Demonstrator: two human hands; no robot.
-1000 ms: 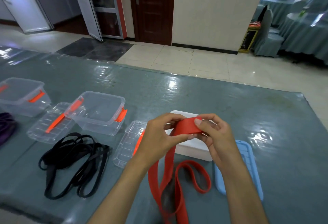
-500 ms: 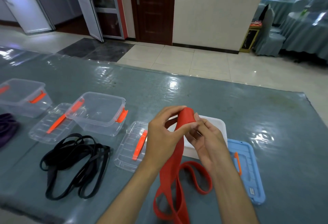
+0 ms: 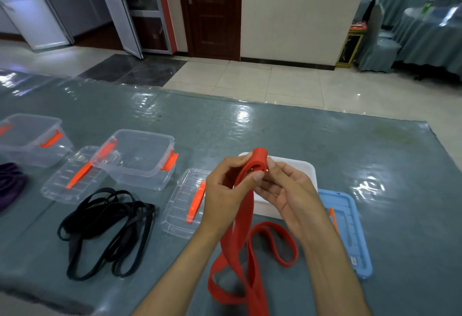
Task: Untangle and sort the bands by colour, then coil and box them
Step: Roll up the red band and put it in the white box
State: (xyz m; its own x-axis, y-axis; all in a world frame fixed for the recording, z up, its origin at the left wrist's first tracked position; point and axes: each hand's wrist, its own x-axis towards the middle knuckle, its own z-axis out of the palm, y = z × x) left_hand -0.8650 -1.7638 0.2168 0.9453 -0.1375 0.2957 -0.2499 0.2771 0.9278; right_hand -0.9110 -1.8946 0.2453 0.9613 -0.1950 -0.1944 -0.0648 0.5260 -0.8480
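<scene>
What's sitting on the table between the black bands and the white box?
In the head view, a clear plastic lid with an orange handle lies flat between the black bands and the white box.

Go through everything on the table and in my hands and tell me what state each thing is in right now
Red band: top end rolled, rest hanging loose.
Left hand: pinches the roll.
Right hand: fingers on the roll.
Black bands: loose pile, uncoiled.
Purple bands: lying loose at the edge.
Clear box: open, empty.
Clear lids: off.
White box: open.
Blue lid: off.
</scene>
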